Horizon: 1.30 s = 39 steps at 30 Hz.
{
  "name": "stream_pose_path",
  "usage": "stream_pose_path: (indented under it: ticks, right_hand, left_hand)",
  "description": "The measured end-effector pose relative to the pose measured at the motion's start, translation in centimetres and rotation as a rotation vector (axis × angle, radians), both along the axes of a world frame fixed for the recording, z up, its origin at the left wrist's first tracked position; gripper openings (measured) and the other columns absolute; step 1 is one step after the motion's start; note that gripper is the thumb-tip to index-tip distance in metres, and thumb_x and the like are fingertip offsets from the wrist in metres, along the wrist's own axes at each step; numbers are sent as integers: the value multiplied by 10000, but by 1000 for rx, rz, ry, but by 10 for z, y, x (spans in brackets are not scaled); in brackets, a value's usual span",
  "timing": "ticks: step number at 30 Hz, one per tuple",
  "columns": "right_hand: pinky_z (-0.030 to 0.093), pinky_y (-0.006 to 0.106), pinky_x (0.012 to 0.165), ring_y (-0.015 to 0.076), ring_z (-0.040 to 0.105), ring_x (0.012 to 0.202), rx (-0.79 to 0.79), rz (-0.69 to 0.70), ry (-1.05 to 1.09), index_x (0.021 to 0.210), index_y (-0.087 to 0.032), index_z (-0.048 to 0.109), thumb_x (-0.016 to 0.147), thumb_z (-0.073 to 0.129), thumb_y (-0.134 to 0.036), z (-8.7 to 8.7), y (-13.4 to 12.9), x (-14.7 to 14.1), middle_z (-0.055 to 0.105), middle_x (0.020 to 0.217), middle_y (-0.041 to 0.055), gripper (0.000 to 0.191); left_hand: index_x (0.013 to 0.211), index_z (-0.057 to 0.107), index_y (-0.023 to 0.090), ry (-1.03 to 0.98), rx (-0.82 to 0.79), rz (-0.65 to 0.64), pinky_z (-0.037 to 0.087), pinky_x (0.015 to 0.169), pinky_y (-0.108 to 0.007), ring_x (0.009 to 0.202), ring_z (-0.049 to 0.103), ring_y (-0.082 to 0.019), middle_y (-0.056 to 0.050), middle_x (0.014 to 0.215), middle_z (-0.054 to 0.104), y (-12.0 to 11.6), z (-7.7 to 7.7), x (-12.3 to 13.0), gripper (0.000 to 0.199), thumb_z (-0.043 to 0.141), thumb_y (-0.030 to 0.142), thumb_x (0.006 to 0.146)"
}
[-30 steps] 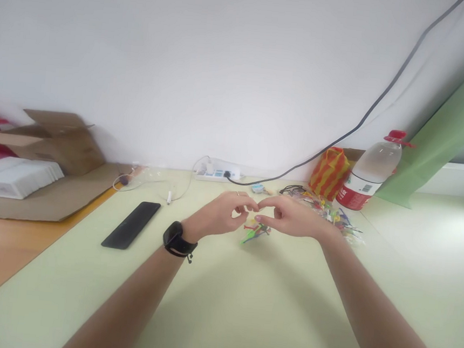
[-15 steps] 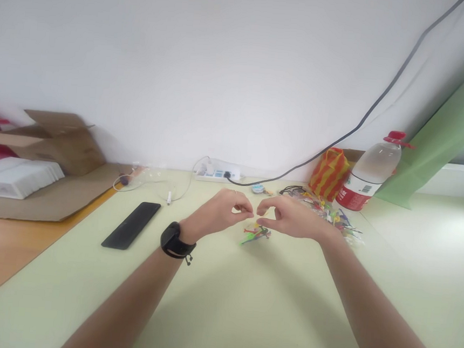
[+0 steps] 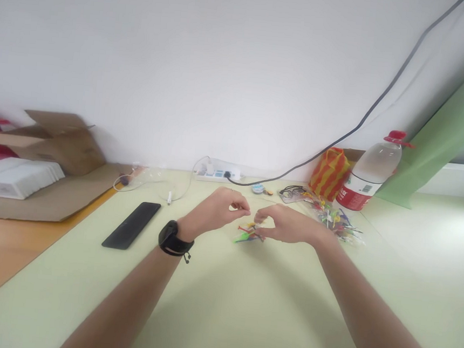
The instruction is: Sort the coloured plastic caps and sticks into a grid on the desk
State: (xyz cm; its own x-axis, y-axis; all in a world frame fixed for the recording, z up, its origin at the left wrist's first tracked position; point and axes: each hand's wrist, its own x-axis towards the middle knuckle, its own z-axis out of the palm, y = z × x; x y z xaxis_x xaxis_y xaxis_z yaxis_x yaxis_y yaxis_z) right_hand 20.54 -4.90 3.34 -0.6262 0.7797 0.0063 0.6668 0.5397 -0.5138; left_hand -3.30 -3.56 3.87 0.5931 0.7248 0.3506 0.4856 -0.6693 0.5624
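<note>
Left hand [image 3: 214, 210] is hovering with thumb and fingertips nearly meeting; cannot tell whether anything thin is between them. Right hand [image 3: 291, 223] is curving with thumb and fingers parted at the right end of a small cluster of coloured pieces [image 3: 243, 236], grip unclear. The cluster is showing just below both hands, over the pale green table [image 3: 212, 307]
</note>
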Motion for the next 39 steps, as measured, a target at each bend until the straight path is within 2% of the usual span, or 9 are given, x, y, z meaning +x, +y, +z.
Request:
stream_pose_path:
  ticks: [9, 12, 15, 17, 20, 26, 31, 34, 39]
  right_hand:
    - [404, 279, 652, 183, 645, 794, 193, -60, 27, 878, -243, 698, 914, 600, -248, 15, -5, 3, 732, 889, 13, 104]
    - [389, 267, 620, 144, 584, 654, 197, -18, 102, 843, -230, 681, 923, 568, -214, 21, -9, 0, 691, 753, -8, 139]
    - [348, 256, 557, 117, 501, 552, 207, -35, 204, 891, -226, 684, 930, 571, -241, 24, -12, -3, 634, 673, -32, 121]
    - [329, 251, 534, 110, 480, 543, 210, -45, 260, 928, -229, 690, 933, 582, -266, 24, -12, -3, 618, 663, -39, 114]
    - [330, 238, 523, 101, 477, 555, 218, -65, 302, 963, -230, 685, 915, 616, -268, 20, -10, -2, 647, 729, -33, 92]
    - [365, 236, 520, 98, 469, 551, 280, -157, 379, 1100, -244, 678, 886, 677, -299, 9, 5, 4, 622, 789, -23, 221]
    - [445, 280, 608, 131, 537, 629, 365, -364, 532, 1187, -238, 642, 907, 673, -449, -8, 22, 15, 625, 917, 26, 352]
    - [492, 309, 682, 179, 614, 754, 185, -527, 605, 1238, -236, 609, 877, 688, -566, -35, 20, 19, 658, 984, 56, 495]
    - [494, 314, 699, 192, 629, 776, -342, -435, 756, 1093, -211, 657, 836, 695, -655, -83, -17, 9, 680, 891, 40, 515]
  left_hand:
    - [990, 756, 195, -157, -115, 18, 577, 777, -277, 790, 698, -158, -40, 889, 750, 9, -3, -11, 194, 702, 361, 907]
    - [1311, 631, 236, -333, -124, 2, 578, 837, -300, 813, 684, -148, -20, 880, 709, 9, -7, -9, 466, 747, 363, 877]
    - [1503, 446, 298, -545, -270, -41, 578, 888, -328, 1003, 699, -188, -68, 1105, 705, 9, -17, -2, 789, 819, 386, 812]
    - [1435, 536, 277, -594, -470, -142, 588, 870, -351, 1088, 703, -240, -127, 1282, 672, 9, -28, 5, 674, 792, 444, 834]
    - [1199, 706, 168, -490, -678, -295, 574, 904, -401, 1023, 739, -277, -155, 1162, 742, 9, -46, 14, 467, 803, 437, 830]
    - [963, 751, 136, -514, -725, -135, 543, 856, -350, 872, 740, -237, -101, 924, 780, 9, -77, 21, 331, 835, 408, 793]
    - [988, 740, 142, -555, -796, -81, 528, 818, -306, 840, 723, -203, -81, 921, 767, 9, -95, 21, 398, 892, 394, 720]
    - [925, 740, 134, -612, -776, -4, 523, 773, -282, 802, 702, -182, -76, 882, 754, 2, -99, 26, 393, 863, 461, 746]
    - [888, 757, 132, -673, -754, 28, 527, 754, -262, 787, 685, -169, -73, 869, 749, -23, -105, 36, 348, 801, 471, 824]
